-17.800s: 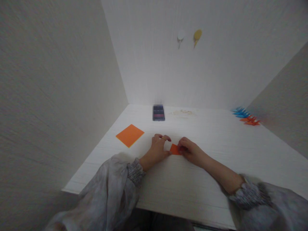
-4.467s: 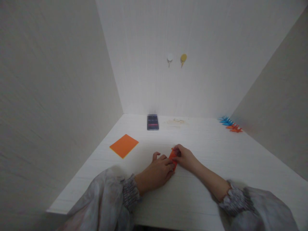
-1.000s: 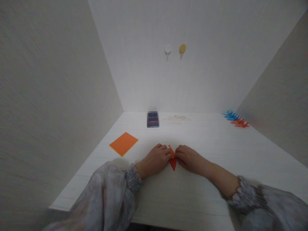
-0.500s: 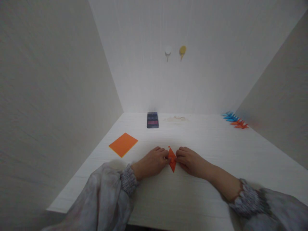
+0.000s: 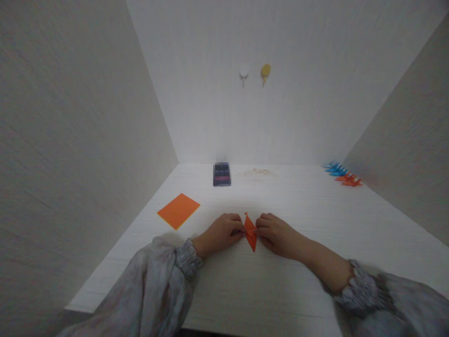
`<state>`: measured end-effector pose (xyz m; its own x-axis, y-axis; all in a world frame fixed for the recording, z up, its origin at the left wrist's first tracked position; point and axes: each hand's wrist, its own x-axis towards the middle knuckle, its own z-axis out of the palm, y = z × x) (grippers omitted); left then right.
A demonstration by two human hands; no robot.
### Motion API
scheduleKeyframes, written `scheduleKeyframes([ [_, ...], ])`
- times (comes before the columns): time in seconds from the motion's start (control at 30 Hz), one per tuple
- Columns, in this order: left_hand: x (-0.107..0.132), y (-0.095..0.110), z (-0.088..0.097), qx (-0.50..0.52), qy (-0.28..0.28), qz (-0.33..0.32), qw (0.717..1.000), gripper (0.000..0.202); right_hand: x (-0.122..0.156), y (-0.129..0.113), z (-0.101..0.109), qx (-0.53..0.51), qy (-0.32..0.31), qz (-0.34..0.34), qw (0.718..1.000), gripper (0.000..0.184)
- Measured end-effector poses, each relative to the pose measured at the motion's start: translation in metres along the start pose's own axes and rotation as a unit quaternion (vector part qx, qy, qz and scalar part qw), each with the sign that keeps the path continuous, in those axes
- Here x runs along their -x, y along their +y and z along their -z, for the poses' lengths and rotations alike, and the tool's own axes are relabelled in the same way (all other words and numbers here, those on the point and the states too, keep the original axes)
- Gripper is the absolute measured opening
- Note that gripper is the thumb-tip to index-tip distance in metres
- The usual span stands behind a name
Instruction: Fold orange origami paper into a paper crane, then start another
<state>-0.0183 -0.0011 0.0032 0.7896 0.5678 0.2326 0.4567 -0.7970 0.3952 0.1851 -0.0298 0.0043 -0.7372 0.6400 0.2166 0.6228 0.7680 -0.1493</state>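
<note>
A folded orange origami crane lies between my hands near the middle of the white table, one narrow tip pointing away from me and the other towards me. My left hand pinches its left side, fingers closed. On the other side my right hand pinches its right edge, also closed. The fingertips hide parts of both edges. Left of my hands lies a stack or sheet of square orange paper, flat, with a thin yellow border.
A dark phone-like object, its face pixelated, stands at the back. Several blue origami cranes and orange origami cranes line up at the back right. A white hook and a yellow hook hang on the back wall.
My left fingers have shifted slightly at the crane's left side, showing a ring more clearly. My right hand stays almost where it was. The whole view has moved a little.
</note>
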Motion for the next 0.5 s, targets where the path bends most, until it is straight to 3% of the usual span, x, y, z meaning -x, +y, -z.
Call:
scheduleKeyframes([
  [0.23,0.000,0.012,0.013,-0.206,-0.053,-0.072,0.974,0.015,0.001,0.000,0.001,0.009,-0.012,-0.004,1.000,0.018],
  [0.5,0.000,0.013,0.004,-0.191,-0.042,-0.091,0.976,0.025,-0.001,0.001,0.000,0.033,-0.015,0.004,0.999,0.017],
])
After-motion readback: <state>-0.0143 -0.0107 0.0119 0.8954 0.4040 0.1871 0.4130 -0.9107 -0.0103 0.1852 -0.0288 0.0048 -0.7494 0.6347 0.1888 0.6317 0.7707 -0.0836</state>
